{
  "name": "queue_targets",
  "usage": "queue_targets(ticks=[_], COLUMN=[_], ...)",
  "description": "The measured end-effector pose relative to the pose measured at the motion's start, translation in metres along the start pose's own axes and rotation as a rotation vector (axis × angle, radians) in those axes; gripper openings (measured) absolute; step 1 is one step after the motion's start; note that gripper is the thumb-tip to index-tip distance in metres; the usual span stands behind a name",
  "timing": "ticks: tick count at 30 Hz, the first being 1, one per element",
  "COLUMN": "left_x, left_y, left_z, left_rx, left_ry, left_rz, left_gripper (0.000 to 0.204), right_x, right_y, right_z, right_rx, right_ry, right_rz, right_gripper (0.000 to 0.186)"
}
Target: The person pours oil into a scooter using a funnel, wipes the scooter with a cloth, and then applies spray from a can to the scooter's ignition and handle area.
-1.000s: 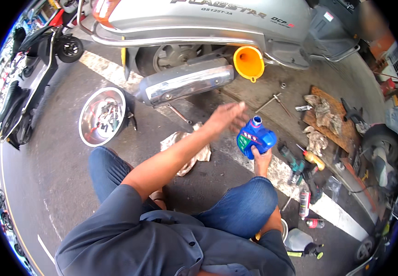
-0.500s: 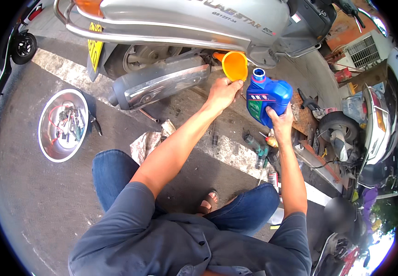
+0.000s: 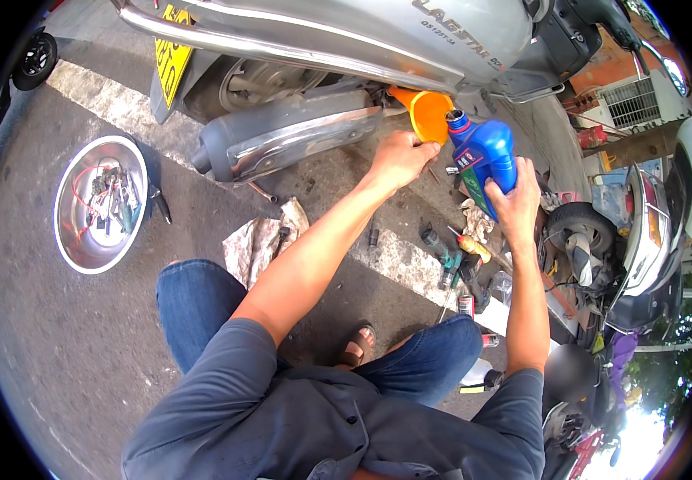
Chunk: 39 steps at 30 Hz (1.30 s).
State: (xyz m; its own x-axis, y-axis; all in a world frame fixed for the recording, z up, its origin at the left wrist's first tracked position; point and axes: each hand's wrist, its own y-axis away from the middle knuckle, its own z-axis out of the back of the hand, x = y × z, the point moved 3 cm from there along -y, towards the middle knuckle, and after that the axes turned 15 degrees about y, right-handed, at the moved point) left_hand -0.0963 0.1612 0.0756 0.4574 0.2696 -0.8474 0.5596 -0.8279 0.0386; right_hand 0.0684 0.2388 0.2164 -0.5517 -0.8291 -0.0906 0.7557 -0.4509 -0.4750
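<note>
My left hand [image 3: 404, 162] pinches the lower rim of an orange funnel [image 3: 430, 117], whose narrow end points left under the body of a silver scooter [image 3: 346, 36]. In my right hand [image 3: 515, 204] is a blue plastic oil bottle [image 3: 486, 156], gripped round its lower side. The bottle is uncapped and tilts left, its mouth at the right edge of the funnel's wide opening. Whether any liquid runs out cannot be made out. Left of the funnel lies the scooter's exhaust muffler [image 3: 290, 138], with the rear wheel partly hidden behind it.
A steel bowl [image 3: 63, 204] with tools and a red cord stands at left. A stained rag [image 3: 254, 244] lies before me. By my right knee are a green power tool [image 3: 440, 250], a screwdriver [image 3: 474, 246] and a spray can [image 3: 466, 305]. Another scooter [image 3: 642, 248] stands at far right.
The bottle has tipped further left, bringing its mouth to the funnel's rim. My left hand still holds the funnel. The whole view has shifted slightly.
</note>
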Motion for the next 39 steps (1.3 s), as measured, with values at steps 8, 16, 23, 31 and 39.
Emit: queue_targets(ticks=[8, 16, 23, 31, 39], left_x=[0.011, -0.003, -0.004, -0.006, -0.011], left_y=[-0.009, 0.001, 0.003, 0.005, 0.009], left_z=[0.007, 0.001, 0.003, 0.005, 0.004], left_rx=[-0.033, -0.023, -0.026, 0.0, -0.013], left_ry=[-0.108, -0.125, -0.104, -0.108, -0.161], left_rz=[-0.024, 0.023, 0.038, -0.004, -0.034], left_gripper=[0.034, 0.031, 0.029, 0.031, 0.032], right_x=[0.018, 0.017, 0.021, 0.024, 0.023], right_y=[-0.013, -0.023, -0.03, -0.033, -0.035], right_z=[0.016, 0.021, 0.025, 0.028, 0.028], right_rx=[0.082, 0.139, 0.186, 0.215, 0.212], right_ry=[0.176, 0.296, 0.321, 0.334, 0.332], right_rz=[0.054, 0.09, 0.135, 0.146, 0.187], right_gripper=[0.033, 0.035, 0.036, 0.036, 0.038])
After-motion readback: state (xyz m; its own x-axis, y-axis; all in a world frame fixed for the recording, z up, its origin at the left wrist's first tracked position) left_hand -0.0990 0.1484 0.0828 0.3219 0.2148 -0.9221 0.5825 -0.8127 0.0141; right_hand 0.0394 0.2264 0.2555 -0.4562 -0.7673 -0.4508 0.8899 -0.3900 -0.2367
